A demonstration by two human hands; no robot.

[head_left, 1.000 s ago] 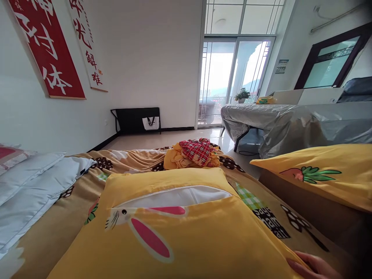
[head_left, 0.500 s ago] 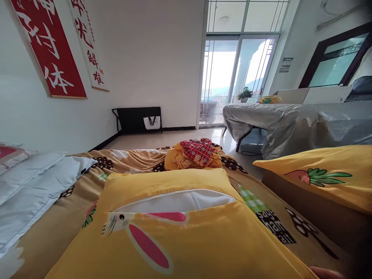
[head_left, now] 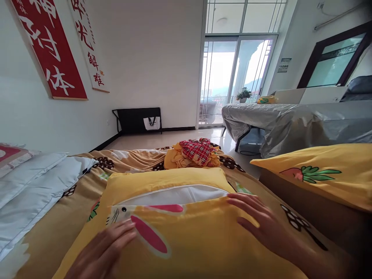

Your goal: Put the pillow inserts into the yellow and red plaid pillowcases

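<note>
My yellow pillow (head_left: 197,228) is lying on the blanket (head_left: 52,228), its white inside (head_left: 174,195) showing through a gap. My right hand (head_left: 258,217) is reaching wide beside the gap. My left hand (head_left: 109,246) is covering some rabbit picture (head_left: 149,234); I can't tell if it's pinching.

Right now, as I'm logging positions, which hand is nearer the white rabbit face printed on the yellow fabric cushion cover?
Left. The left hand is just below the rabbit face; the right hand is farther away, at the right side of the cushion cover.
</note>
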